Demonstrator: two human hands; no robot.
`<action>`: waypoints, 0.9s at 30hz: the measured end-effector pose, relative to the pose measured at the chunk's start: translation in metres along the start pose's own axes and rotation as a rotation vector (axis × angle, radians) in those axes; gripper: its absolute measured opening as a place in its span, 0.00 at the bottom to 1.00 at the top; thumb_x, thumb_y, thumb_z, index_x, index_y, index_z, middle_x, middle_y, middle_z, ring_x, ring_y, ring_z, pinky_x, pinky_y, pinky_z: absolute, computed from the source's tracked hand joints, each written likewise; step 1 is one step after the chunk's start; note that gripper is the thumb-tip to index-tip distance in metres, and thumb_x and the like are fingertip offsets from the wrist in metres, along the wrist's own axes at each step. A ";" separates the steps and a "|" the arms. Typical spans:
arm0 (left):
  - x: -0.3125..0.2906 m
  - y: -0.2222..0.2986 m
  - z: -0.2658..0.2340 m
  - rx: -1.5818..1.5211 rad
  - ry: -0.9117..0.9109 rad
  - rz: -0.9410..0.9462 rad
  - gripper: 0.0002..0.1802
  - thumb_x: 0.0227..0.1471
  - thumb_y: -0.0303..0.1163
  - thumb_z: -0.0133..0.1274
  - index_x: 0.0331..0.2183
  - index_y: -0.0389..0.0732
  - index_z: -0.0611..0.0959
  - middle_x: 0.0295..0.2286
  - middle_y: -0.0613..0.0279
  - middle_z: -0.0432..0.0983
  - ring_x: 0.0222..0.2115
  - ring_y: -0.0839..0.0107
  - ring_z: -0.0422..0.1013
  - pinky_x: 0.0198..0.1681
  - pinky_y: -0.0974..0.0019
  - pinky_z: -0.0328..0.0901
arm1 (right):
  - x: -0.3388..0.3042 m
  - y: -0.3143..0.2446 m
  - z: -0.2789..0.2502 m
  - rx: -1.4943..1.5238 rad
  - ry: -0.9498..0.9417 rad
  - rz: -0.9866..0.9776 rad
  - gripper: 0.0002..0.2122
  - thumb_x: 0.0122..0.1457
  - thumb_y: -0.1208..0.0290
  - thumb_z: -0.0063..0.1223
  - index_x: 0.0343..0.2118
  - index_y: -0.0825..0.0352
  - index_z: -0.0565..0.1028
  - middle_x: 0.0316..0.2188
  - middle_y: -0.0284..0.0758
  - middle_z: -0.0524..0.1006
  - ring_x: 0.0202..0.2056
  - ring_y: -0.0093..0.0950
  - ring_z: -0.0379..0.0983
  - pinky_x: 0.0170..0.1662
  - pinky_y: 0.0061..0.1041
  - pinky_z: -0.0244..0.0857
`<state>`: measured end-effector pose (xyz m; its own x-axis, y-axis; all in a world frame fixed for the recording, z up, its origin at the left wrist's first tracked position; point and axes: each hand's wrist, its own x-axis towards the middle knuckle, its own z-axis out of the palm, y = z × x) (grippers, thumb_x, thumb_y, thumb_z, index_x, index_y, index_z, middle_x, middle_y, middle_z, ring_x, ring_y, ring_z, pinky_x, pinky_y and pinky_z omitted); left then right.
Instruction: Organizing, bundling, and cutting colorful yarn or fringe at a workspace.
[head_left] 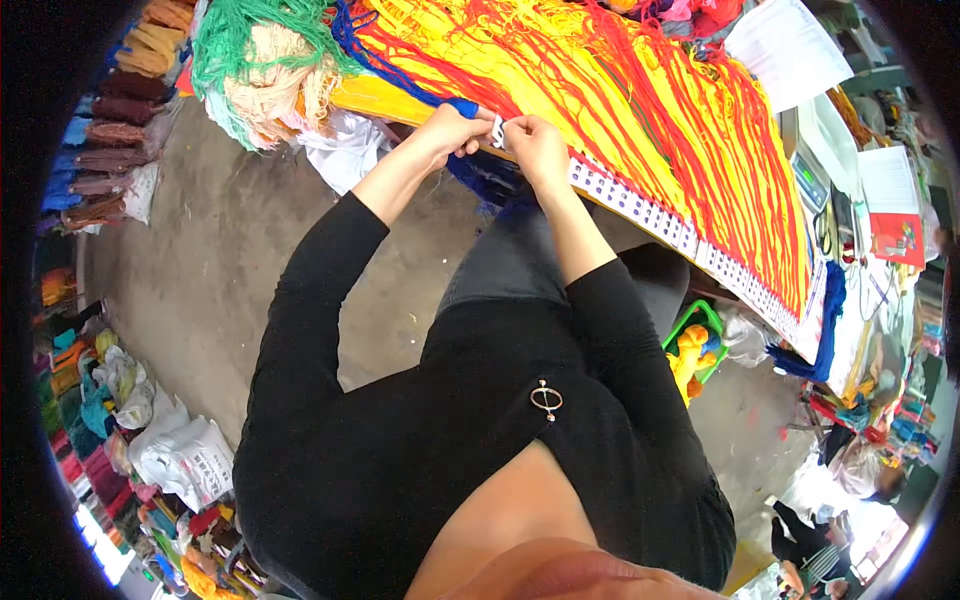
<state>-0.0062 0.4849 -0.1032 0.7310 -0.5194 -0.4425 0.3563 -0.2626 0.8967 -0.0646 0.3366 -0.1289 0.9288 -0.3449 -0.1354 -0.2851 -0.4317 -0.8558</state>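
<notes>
Both my hands meet at the near edge of a table covered with long red and yellow yarn (560,70). My left hand (447,132) is closed round the end of a bundle of blue yarn (415,90) at the edge. My right hand (538,152), fingers pinched, grips a small white piece of card or paper (498,131) with dark marks, between the two hands. To the right of that hand, a white strip with rows of dark dots (640,208) runs along the table edge below the yarn ends. More dark blue yarn (485,178) hangs below the hands.
Green yarn (265,25) and cream yarn (275,70) hang at the table's left end. On the right are a scale (806,178), a paper sheet (790,50) and a red-and-white sheet (893,210). A green basket (697,325) with yellow yarn stands on the floor.
</notes>
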 end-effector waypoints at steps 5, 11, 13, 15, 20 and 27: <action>0.006 0.005 0.003 0.137 0.026 0.019 0.10 0.49 0.34 0.50 0.20 0.40 0.76 0.15 0.71 0.71 0.12 0.85 0.62 0.12 0.80 0.49 | 0.009 0.009 -0.003 0.100 -0.100 0.028 0.11 0.49 0.60 0.51 0.26 0.62 0.77 0.22 0.35 0.77 0.26 0.29 0.74 0.31 0.29 0.65; -0.014 0.033 -0.094 -0.860 -0.552 -0.049 0.12 0.55 0.29 0.45 0.40 0.32 0.72 0.23 0.68 0.66 0.14 0.90 0.54 0.09 0.88 0.48 | -0.005 0.000 -0.012 0.063 -0.087 -0.061 0.10 0.49 0.63 0.55 0.25 0.66 0.76 0.16 0.31 0.75 0.19 0.22 0.71 0.25 0.23 0.63; -0.037 0.046 -0.114 -0.936 -0.476 0.185 0.13 0.58 0.26 0.38 0.43 0.29 0.68 0.20 0.69 0.59 0.12 0.90 0.52 0.08 0.88 0.48 | -0.007 -0.008 -0.007 0.169 -0.140 -0.038 0.09 0.48 0.64 0.55 0.25 0.66 0.76 0.15 0.31 0.74 0.18 0.20 0.71 0.25 0.21 0.62; -0.025 0.054 -0.075 -0.645 -0.244 0.096 0.20 0.54 0.27 0.42 0.49 0.33 0.66 0.19 0.74 0.60 0.11 0.90 0.51 0.10 0.87 0.47 | 0.001 0.006 -0.016 0.267 -0.167 -0.013 0.09 0.50 0.65 0.55 0.26 0.67 0.76 0.16 0.29 0.74 0.20 0.17 0.70 0.25 0.18 0.61; -0.009 0.019 -0.006 0.226 -0.181 -0.096 0.11 0.52 0.37 0.49 0.27 0.40 0.78 0.15 0.69 0.70 0.11 0.83 0.59 0.14 0.78 0.53 | 0.000 0.012 -0.015 0.578 -0.302 -0.021 0.09 0.54 0.67 0.54 0.27 0.69 0.75 0.18 0.26 0.72 0.21 0.14 0.66 0.26 0.14 0.60; 0.004 0.054 -0.166 -0.719 -0.080 -0.054 0.07 0.45 0.21 0.46 0.29 0.25 0.73 0.14 0.70 0.60 0.11 0.85 0.53 0.10 0.80 0.46 | -0.005 0.002 -0.010 0.006 -0.231 -0.073 0.13 0.55 0.57 0.44 0.29 0.61 0.76 0.24 0.35 0.77 0.31 0.32 0.74 0.38 0.31 0.64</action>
<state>0.1128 0.6038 -0.0550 0.6669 -0.5858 -0.4606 0.7050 0.2959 0.6445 -0.0717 0.3294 -0.1252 0.9767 -0.1129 -0.1827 -0.2141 -0.4439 -0.8701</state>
